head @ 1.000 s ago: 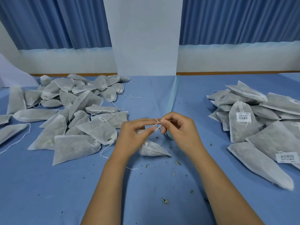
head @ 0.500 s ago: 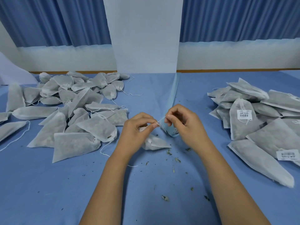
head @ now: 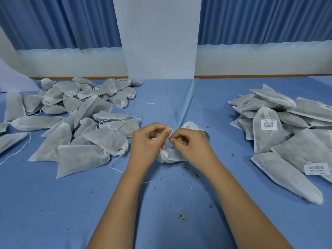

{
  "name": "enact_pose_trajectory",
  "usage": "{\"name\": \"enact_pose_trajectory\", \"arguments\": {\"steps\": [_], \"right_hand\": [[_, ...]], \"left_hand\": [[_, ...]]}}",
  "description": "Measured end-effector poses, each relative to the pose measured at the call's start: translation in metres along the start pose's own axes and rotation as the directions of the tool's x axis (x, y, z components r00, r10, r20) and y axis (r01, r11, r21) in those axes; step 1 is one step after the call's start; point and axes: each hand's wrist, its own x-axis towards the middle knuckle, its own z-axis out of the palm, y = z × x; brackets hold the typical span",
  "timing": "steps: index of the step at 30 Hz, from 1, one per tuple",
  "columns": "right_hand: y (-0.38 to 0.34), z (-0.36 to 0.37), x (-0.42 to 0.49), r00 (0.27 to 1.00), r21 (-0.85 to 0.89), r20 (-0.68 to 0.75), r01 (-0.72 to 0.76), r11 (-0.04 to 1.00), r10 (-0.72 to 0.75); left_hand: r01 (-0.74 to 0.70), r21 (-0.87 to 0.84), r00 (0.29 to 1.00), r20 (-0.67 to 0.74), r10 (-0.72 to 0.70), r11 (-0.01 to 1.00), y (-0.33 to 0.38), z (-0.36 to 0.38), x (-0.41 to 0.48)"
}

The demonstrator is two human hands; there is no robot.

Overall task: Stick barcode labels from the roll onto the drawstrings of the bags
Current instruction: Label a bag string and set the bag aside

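Firstly, at the left of the frame a heap of grey-white mesh fabric bags (head: 71, 123) with loose white strings lies on the blue cloth-covered table (head: 53, 203). Near the centre, the left hand (head: 149, 141) has its fingers curled and pinches the thin white drawstring (head: 171, 131) between thumb and forefinger. Just below the hands one small grey-white bag (head: 170, 157) rests on the cloth, partly hidden by both hands. The right hand (head: 190, 143), very near to the left one, pinches the same drawstring with its fingertips. Directly behind the right hand lies the roll of white barcode labels (head: 193, 126), mostly covered. On the cloth in the lower centre dry green leaf crumbs (head: 181, 216) are scattered. At the right of the frame lies a second heap of the same bags (head: 296, 150), and some of them carry a white barcode label (head: 269, 124).
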Motion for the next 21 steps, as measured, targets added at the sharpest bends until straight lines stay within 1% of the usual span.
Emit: {"name": "enact_pose_trajectory", "arguments": {"steps": [2,3,5,7,10,12,14,16,17,19,21], "right_hand": [[-0.0016,-0.0017,0.0004,0.995,0.015,-0.097,0.030,0.999,-0.028],[-0.0025,-0.0025,0.0005,0.992,0.063,-0.122,0.031,0.998,-0.023],[-0.0050,-0.0025,0.0003,0.993,0.170,-0.116,0.028,0.985,-0.008],[-0.0065,-0.0010,-0.0005,0.995,0.196,-0.095,0.033,0.980,-0.014],[-0.0068,-0.0002,-0.0003,0.996,0.191,-0.089,0.025,0.981,-0.008],[-0.0060,-0.0023,0.0012,0.991,0.178,-0.134,0.035,0.983,-0.011],[-0.0044,-0.0049,0.0033,0.983,0.131,-0.179,0.058,0.990,-0.034],[-0.0034,-0.0051,0.0035,0.982,0.076,-0.178,0.082,0.994,-0.067],[-0.0033,-0.0048,0.0029,0.983,0.050,-0.167,0.093,0.994,-0.083],[-0.0038,-0.0050,0.0018,0.980,0.020,-0.168,0.115,0.993,-0.110],[-0.0066,-0.0071,0.0006,0.960,0.008,-0.228,0.169,0.986,-0.163]], "left_hand": [[-0.003,0.013,1.000,0.002,0.003,1.000,0.0000,0.0006,-0.0003],[0.000,0.019,1.000,0.003,0.000,1.000,0.0002,0.0010,-0.0003],[0.015,0.023,1.000,0.005,-0.015,1.000,0.0002,0.0017,0.0000],[0.031,0.025,0.999,0.009,-0.031,0.999,0.0009,0.0019,-0.0001],[0.050,0.020,0.999,0.021,-0.051,0.999,0.0026,0.0017,-0.0005],[0.098,-0.014,0.995,0.021,-0.098,0.995,0.0036,0.0016,-0.0001],[0.177,-0.102,0.983,0.074,-0.170,0.979,0.0053,0.0006,0.0012],[0.221,-0.196,0.968,0.160,-0.191,0.955,0.0076,-0.0006,0.0010],[0.227,-0.227,0.966,0.175,-0.190,0.947,0.0085,-0.0013,0.0004],[0.237,-0.248,0.967,0.154,-0.203,0.940,0.0089,-0.0021,0.0000],[0.252,-0.229,0.966,0.119,-0.230,0.940,0.0085,-0.0023,0.0001]]}}
